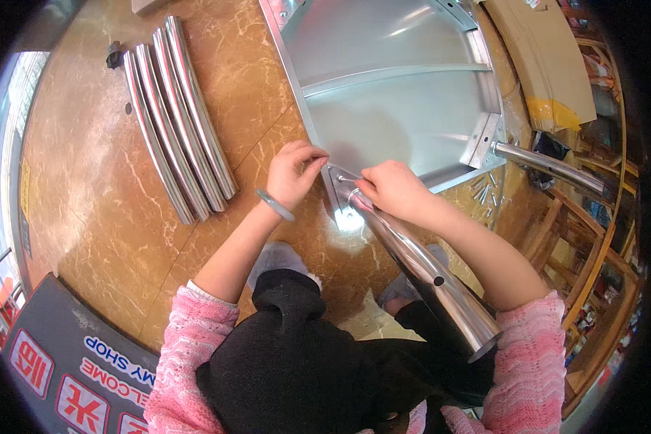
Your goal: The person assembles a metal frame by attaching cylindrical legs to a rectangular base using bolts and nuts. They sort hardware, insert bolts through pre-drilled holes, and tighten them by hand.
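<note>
A stainless-steel panel (390,112) with raised edges and a cross brace lies on the floor in front of me. From its near-left corner a shiny steel tube leg (427,267) extends toward me, between my legs and right forearm. My left hand (294,172), with a bangle on the wrist, is closed in a pinch beside that corner; anything between its fingertips is hidden. My right hand (399,189) is closed above the top of the leg, pinching a thin silver metal piece (349,177) at the corner bracket. Whether that piece is a bolt or a key, I cannot tell.
Several curved-looking steel tubes (181,119) lie side by side at the left, near a small black part (113,55). Loose bolts (487,194) lie right of the panel, below another attached leg (550,168). Cardboard (542,58) and a wooden rack (586,246) stand right; a dark mat (72,354) lies lower left.
</note>
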Demonstrator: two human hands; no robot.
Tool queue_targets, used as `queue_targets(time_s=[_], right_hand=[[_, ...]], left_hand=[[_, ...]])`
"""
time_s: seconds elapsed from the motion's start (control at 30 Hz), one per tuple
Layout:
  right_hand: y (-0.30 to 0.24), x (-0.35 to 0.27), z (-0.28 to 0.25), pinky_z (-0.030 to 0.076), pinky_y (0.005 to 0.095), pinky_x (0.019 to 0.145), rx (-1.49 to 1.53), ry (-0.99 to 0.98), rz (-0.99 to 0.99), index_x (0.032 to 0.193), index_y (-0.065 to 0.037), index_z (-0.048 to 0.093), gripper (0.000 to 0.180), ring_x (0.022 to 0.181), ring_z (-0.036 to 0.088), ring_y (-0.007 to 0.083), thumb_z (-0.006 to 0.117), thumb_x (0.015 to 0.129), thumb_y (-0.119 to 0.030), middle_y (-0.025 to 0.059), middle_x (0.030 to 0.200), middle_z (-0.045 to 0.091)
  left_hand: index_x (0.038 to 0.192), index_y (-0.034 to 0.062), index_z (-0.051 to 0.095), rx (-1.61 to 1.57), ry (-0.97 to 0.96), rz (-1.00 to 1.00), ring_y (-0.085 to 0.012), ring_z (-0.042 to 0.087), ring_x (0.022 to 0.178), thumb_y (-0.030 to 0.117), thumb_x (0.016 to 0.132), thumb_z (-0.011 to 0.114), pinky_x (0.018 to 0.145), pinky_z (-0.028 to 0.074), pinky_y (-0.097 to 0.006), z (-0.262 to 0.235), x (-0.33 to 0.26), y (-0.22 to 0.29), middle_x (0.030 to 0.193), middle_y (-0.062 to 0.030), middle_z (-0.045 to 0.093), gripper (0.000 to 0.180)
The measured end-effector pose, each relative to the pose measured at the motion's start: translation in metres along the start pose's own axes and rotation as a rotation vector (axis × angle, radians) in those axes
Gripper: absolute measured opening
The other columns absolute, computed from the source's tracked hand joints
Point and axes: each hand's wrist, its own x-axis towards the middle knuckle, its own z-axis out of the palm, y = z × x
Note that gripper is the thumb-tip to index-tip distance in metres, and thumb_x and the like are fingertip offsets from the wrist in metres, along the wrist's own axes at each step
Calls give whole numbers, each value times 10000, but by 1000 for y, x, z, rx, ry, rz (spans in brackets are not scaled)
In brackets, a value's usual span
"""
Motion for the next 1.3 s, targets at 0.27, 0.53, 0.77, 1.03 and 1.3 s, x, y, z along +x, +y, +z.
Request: queue_targets(time_s=[0.27, 0.53, 0.77, 1.03, 1.3], right_hand=[[-1, -2, -2, 452, 451, 601, -16, 10, -1, 667, 3, 585, 270, 632, 565, 384, 540, 808, -223, 208, 626, 561], [-22, 15, 1, 492, 439, 655, -68, -55, 116, 685, 8, 637, 322, 672, 605, 367, 506, 809, -258, 211, 660, 598], [-24, 13, -11, 465, 360, 704, -547, -61, -185, 699, -63, 651, 172, 704, 626, 259, 581, 744, -214, 107, 706, 636], [-22, 15, -14, 440, 329, 750, -578, -270, -290, 650, -88, 654, 72, 714, 629, 231, 611, 679, -138, 88, 711, 645], [-30, 8, -15, 420, 378, 842, -725, -213, -339, 637, -86, 638, 154, 661, 613, 216, 563, 735, -177, 107, 647, 617]], left_hand=[[834, 44, 653, 15, -37, 32, -267, 571, 783, 79, 721, 645, 703, 459, -335, 6, -4, -2, 795, -92, 600, 118], [715, 40, 611, 122, -94, 239, -278, 537, 753, 63, 583, 668, 676, 450, -365, 29, -9, 2, 743, -82, 569, 145], [689, 70, 606, 195, -114, 416, -244, 512, 721, 62, 585, 653, 673, 392, -341, 29, 0, -4, 698, -49, 551, 114], [705, 91, 611, 201, -63, 411, -215, 512, 720, 88, 593, 668, 713, 372, -337, 28, -4, -1, 695, -29, 572, 125], [727, 114, 628, 243, 55, 314, -194, 522, 727, 100, 610, 668, 774, 356, -346, 36, -14, 1, 685, 0, 597, 124]])
